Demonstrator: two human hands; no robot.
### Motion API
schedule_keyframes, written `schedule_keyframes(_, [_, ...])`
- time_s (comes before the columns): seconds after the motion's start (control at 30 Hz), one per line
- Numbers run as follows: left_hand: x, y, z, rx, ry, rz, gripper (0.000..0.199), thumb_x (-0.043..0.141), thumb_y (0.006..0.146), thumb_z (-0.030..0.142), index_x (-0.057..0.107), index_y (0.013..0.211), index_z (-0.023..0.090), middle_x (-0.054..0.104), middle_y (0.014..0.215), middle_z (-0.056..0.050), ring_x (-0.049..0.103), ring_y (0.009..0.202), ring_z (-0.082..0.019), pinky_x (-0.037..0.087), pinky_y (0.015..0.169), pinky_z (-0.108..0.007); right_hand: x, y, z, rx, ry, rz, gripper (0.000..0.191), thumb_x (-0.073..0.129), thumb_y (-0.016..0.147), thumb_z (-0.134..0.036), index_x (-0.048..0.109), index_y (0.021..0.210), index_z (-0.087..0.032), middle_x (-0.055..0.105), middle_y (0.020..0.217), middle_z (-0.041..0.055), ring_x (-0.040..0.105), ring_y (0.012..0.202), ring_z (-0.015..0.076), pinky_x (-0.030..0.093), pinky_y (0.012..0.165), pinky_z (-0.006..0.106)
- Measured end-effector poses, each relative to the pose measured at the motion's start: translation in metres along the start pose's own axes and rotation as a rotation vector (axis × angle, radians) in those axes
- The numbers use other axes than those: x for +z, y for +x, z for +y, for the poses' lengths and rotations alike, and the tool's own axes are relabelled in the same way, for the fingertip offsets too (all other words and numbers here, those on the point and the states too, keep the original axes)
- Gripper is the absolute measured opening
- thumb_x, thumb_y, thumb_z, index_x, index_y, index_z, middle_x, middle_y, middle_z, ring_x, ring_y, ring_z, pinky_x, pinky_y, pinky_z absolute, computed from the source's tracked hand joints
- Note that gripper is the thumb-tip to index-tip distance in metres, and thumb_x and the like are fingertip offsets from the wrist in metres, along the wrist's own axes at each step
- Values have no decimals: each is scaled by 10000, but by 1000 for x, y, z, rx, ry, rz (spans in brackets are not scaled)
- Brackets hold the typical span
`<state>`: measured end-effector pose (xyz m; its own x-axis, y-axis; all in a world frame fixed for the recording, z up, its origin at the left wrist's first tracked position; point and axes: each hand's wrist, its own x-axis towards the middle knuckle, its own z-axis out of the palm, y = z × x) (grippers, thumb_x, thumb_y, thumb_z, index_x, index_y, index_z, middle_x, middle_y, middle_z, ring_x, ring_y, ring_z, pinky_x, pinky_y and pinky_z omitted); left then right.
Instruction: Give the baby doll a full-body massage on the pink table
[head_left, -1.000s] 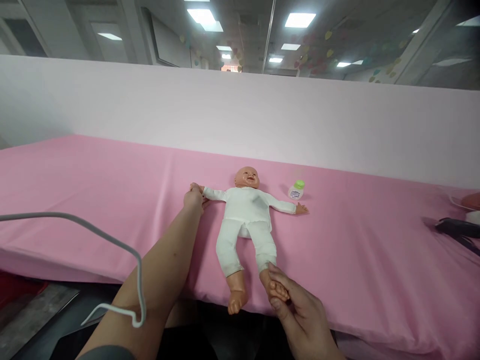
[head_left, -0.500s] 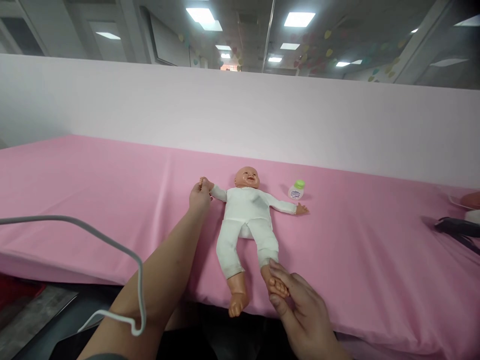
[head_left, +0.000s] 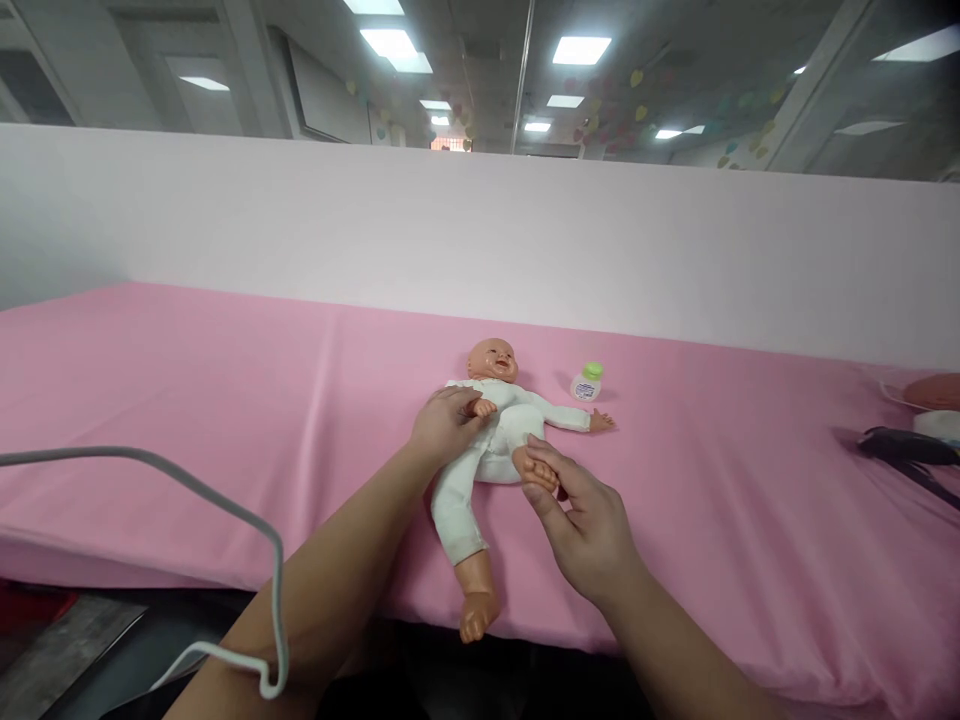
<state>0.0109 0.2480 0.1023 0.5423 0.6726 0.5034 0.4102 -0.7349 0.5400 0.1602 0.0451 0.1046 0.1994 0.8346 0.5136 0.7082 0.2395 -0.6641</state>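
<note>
A baby doll (head_left: pixel 457 500) in white clothes lies on its back on the pink cover, head toward the wall. My left hand (head_left: pixel 448 425) is closed on the doll's hand at the left of the picture and holds it over the chest. My right hand (head_left: pixel 581 510) grips the doll's foot on the right side, with that leg bent up toward the belly. The other leg lies stretched toward the near edge, and the other arm points out to the right. Beyond that arm stands a small bottle (head_left: pixel 586 384) with a green cap.
The pink cover (head_left: pixel 225 400) runs up to a white wall (head_left: pixel 375 230) with glass above. A grey cable (head_left: pixel 187 490) loops over my left forearm. At the right edge lie a black strap-like object (head_left: pixel 911 447) and part of another skin-coloured thing (head_left: pixel 934 391).
My left hand has brought the doll's hand inward from the side onto its chest. My right hand has pushed the held foot up toward the belly, bending the leg.
</note>
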Motion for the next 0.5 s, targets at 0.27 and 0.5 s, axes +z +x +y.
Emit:
schedule_keyframes(0.27, [2,-1,-3,-14,67,-26,134,588,905,286,719,928,273,749,933,-45,661,946,-252,490,893,-370,17,17,0,21,106,-37,395,583,1014,-430,648,1367,-265,607,1498,77,614,1350,278,587,1059,445])
schedule_keyframes(0.5, [-2,2,-18,-215,-61,72,201,621,922,343,723,1086,286,761,1069,-46,679,921,-242,497,853,-346,1,-10,-2,-6,107,-8,416,628,1001,-387,628,1401,-275,615,1489,72,600,1360,293,576,1086,467])
